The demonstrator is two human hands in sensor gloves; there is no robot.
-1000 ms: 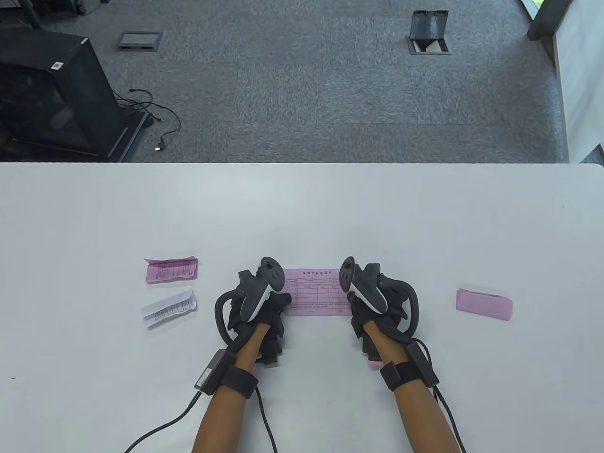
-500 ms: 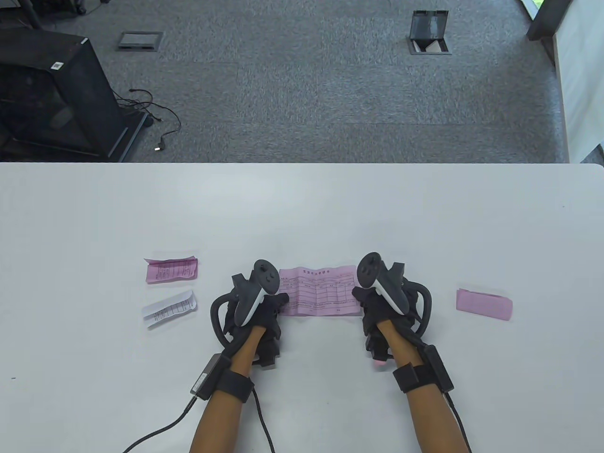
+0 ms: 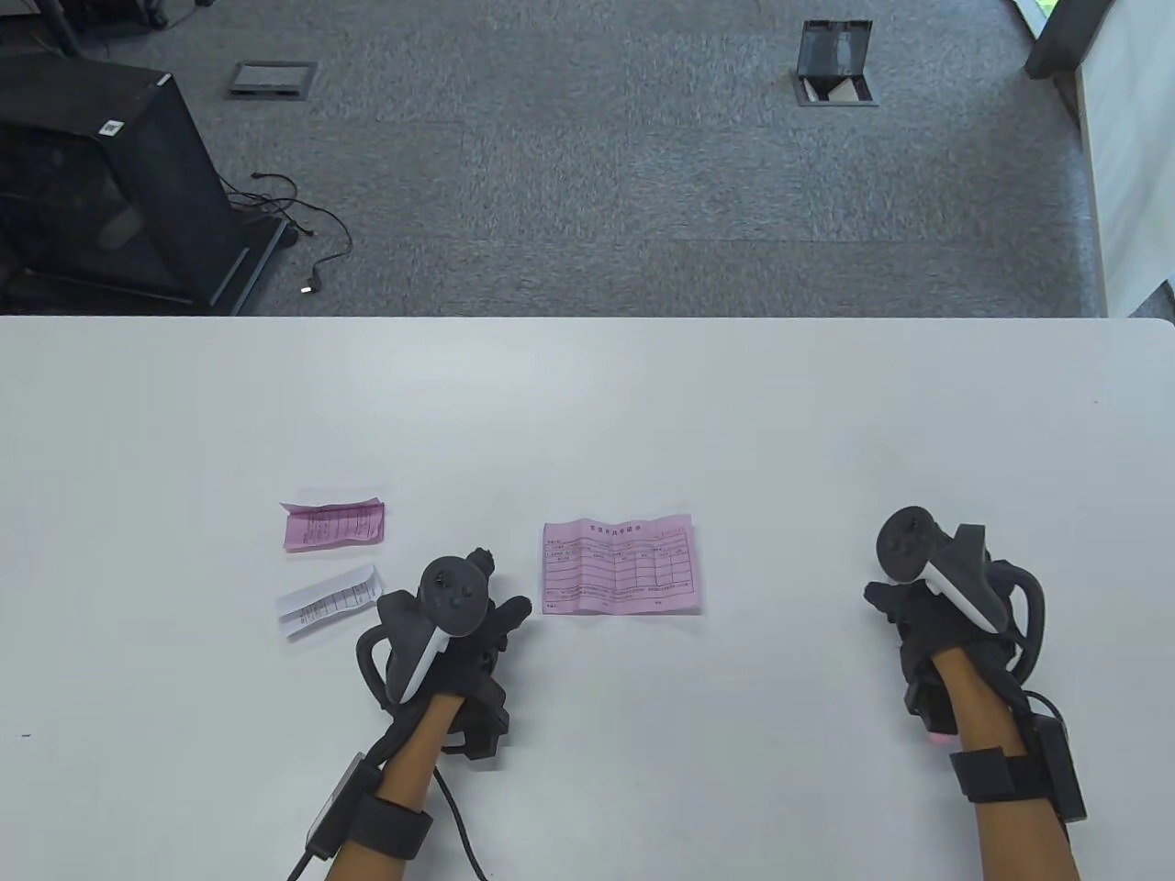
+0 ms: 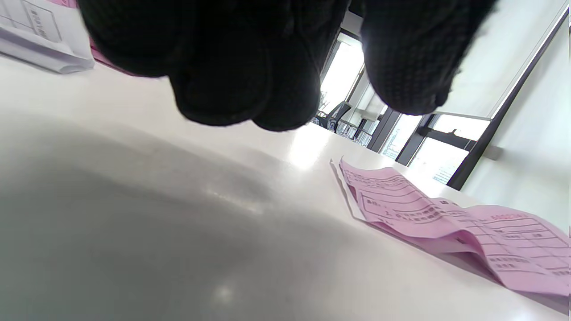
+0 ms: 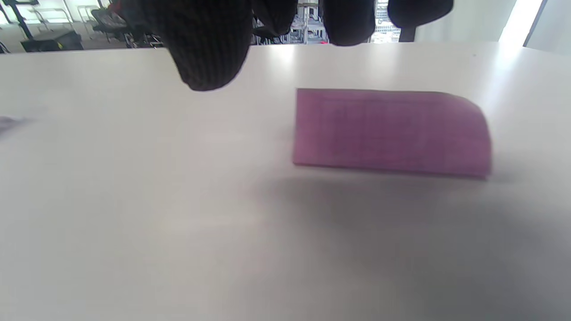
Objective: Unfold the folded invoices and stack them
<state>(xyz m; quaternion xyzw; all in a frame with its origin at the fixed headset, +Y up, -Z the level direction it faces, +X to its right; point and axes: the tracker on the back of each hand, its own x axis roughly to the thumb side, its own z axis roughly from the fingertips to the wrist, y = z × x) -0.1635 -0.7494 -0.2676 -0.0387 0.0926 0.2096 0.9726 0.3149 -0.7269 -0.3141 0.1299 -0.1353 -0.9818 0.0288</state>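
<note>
An unfolded pink invoice (image 3: 620,566) lies flat at the table's middle, creased, with nothing touching it; the left wrist view shows it (image 4: 468,223) low on the right. My left hand (image 3: 503,583) hovers just left of it, fingers (image 4: 223,67) relaxed and holding nothing. A folded pink invoice (image 3: 332,526) and a folded white invoice (image 3: 329,601) lie further left. My right hand (image 3: 904,596) is over the table's right side and holds nothing. Its tracker hides another folded pink invoice (image 5: 392,131), which the right wrist view shows lying below the fingers (image 5: 209,44).
The white table (image 3: 587,404) ends at a far edge, with grey carpet beyond. A black cabinet (image 3: 101,184) and a loose cable (image 3: 312,248) are on the floor at far left. Glove cables trail off the table's near edge.
Both hands let go of the unfolded pink invoice, which now lies flat. The left hand drew back to the left. The right hand swung right, over the folded pink invoice.
</note>
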